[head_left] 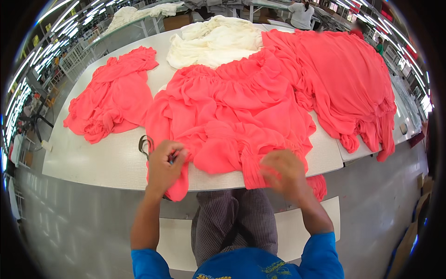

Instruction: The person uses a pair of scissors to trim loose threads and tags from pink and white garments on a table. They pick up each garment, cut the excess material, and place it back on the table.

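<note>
A coral-pink garment (240, 104) with gathered edges lies spread over the table before me, part of it hanging past the front edge. My left hand (166, 164) is at its near left side, fingers curled, with a small dark and bluish object partly visible between thumb and fingers. Whether the hand also grips cloth is unclear. Black handle loops (145, 144), perhaps of scissors, show just beyond that hand, partly hidden. Blurred, my right hand (282, 171) is over the garment's near right part; its hold on the cloth cannot be made out.
More coral-pink garments lie in a heap at the left (115, 94) and in a larger pile at the right (348, 76). Cream cloth (216, 40) is bunched at the far side of the white table (87, 164). A person (301, 14) is beyond the table.
</note>
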### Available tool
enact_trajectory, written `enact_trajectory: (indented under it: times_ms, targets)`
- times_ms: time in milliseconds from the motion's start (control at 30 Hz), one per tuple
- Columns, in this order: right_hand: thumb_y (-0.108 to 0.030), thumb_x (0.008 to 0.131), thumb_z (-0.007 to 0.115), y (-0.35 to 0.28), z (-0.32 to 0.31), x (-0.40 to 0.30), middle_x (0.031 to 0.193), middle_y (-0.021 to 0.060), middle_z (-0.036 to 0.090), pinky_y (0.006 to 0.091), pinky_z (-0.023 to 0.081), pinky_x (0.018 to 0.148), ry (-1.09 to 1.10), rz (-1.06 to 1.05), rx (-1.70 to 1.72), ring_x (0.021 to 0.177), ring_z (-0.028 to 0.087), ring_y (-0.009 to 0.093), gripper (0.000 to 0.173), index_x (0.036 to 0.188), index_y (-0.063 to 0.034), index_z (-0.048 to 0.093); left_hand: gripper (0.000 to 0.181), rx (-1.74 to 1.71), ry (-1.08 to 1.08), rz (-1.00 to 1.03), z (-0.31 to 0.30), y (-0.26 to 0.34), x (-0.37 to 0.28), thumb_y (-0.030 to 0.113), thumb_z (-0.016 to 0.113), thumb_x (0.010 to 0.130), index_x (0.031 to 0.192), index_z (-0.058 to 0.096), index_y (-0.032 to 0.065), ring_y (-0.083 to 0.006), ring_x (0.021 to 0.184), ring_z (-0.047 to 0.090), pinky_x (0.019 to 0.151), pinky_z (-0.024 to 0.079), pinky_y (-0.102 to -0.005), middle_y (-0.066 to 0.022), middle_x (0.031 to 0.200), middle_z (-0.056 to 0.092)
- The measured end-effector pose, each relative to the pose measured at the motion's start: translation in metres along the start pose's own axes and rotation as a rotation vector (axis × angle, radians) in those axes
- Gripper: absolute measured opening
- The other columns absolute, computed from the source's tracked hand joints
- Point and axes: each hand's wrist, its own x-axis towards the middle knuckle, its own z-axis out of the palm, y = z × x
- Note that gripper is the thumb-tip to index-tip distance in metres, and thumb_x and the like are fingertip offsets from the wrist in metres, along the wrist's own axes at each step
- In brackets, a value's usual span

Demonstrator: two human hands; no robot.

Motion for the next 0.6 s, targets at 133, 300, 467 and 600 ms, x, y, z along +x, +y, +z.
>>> enact_trajectory:
  times_ms: [133,300,467,600]
  targets:
    - [-0.028,0.079,0.073,-0.042,0.017,-0.001,0.117,0.0132,0.058,0.0419,0.047,0.086,-0.191,0.113,-0.086,0.105,0.055,0.032,0.047,0.117,-0.0042,0.060,0.022,-0.174,-0.087,0.129,0.023,0.022,0.001,0.009,0.070,0.084,0.104,0.065,0.0021,-0.0090,0.068,0.049,0.059,0.040,-0.0242,-0.0031,0.087,0.062]
    - [-0.028,0.081,0.071,-0.032,0.037,-0.017,0.121,0.0165,0.056,0.0438,0.042,0.093,-0.156,0.234,-0.168,0.113,0.051,0.035,0.055,0.126,-0.0005,0.053,0.034,0.071,0.012,0.325,0.070,0.031,0.042,0.015,0.071,0.084,0.115,0.063,0.0034,-0.0177,0.084,0.061,0.073,0.049,-0.0284,-0.0113,0.103,0.065]
    - [-0.017,0.084,0.065,-0.021,0.029,-0.026,0.115,0.0196,0.059,0.0438,0.046,0.089,-0.103,0.286,-0.133,0.106,0.055,0.036,0.047,0.125,0.0014,0.053,0.037,0.143,-0.147,0.148,0.094,0.002,0.059,0.017,0.070,0.085,0.117,0.062,0.0019,-0.0191,0.092,0.063,0.082,0.050,-0.0307,-0.0114,0.104,0.065]
    - [-0.011,0.084,0.061,-0.008,0.028,-0.031,0.107,0.0209,0.062,0.0443,0.048,0.084,-0.098,0.285,-0.153,0.098,0.058,0.038,0.043,0.124,0.0028,0.054,0.034,-0.179,-0.254,-0.068,0.075,-0.005,0.052,0.013,0.071,0.084,0.114,0.064,-0.0003,-0.0104,0.079,0.057,0.073,0.048,-0.0258,-0.0034,0.093,0.065]
